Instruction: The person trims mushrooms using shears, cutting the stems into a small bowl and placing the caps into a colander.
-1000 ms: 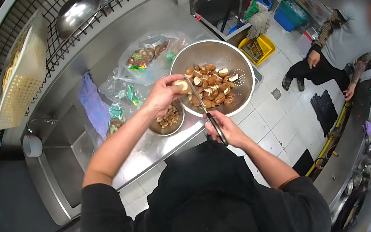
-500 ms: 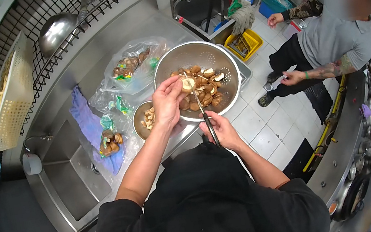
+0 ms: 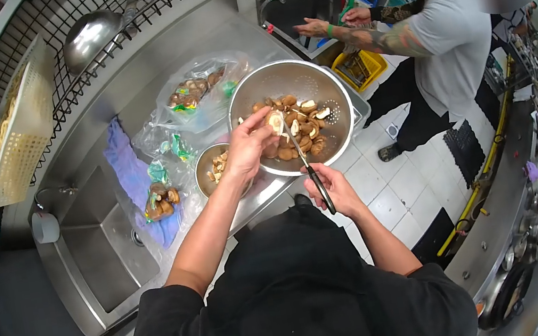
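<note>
My left hand holds a mushroom, its pale underside up, over the left part of a large steel colander. My right hand grips black-handled scissors, whose blades reach up to that mushroom. Many brown mushrooms lie in the colander. Left of it, partly behind my left forearm, a smaller steel bowl holds cut pieces. A clear plastic bag with more mushrooms lies behind, and another clump of mushrooms rests by a purple cloth.
A sink basin is at the left, below a wire rack. At the back right, a person in a grey shirt reaches toward a second sink. A yellow mop bucket stands on the tiled floor.
The other person has moved from the right side to the back sink, arms now stretched toward it. My hands still hold the mushroom and scissors over the colander; the camera view has shifted slightly.
</note>
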Available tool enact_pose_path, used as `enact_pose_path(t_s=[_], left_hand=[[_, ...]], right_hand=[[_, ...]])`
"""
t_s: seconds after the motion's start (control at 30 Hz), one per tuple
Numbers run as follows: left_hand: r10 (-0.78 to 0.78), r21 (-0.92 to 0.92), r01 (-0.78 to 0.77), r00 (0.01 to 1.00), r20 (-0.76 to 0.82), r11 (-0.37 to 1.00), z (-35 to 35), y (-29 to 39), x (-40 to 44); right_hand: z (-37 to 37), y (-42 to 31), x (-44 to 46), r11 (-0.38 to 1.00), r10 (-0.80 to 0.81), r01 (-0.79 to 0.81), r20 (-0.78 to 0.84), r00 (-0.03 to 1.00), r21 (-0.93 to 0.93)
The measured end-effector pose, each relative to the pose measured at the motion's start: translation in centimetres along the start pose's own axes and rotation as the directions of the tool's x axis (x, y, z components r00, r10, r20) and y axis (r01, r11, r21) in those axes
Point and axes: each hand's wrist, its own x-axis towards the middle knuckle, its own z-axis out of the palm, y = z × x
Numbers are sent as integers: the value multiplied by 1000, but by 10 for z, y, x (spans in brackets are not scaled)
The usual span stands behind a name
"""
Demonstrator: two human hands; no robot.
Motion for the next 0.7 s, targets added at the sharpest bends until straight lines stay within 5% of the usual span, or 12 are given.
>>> enact_pose_path(t_s=[0.1,0.3,0.6,0.7], left_hand=[[31,205,-16,997,-66,979,-2,3,2],[195,556,-178,980,29,812,-4,10,2],[253,490,-167,961,-115,856,0,-8,14],[266,522,-179,959,-96,834,-2,-14,15]], right_hand=[[-3,11,2,993,-96,99,37,995,-65],[-3,0,0,999,-11,12,37,999,-41],[-8,-2,-1,990,133,-132,-14,991,51],[-3,15,4,989,56,-36,-134,989,146]])
